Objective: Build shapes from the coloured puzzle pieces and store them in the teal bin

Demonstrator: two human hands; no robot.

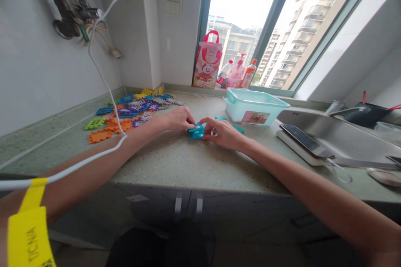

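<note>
Low over the counter, my left hand (180,118) and my right hand (223,132) meet at a small cluster of light-blue toy building pieces (196,132). The fingers of both hands are closed on it, left hand from the left and right hand from the right. How the pieces join is partly covered by my fingers. Behind my right hand lies a flat light-blue piece (220,118), and another light-blue piece (239,129) lies just beside it. To the left spreads a heap of flat notched pieces, among them orange (100,135), green (95,123) and purple ones (138,106).
A turquoise plastic tub (234,110) stands behind my right hand. Right of it are a phone (305,139) on a white block and a steel sink (360,137). Bottles (236,74) and a bag (207,64) line the sill. A white cable (103,77) hangs across my left arm.
</note>
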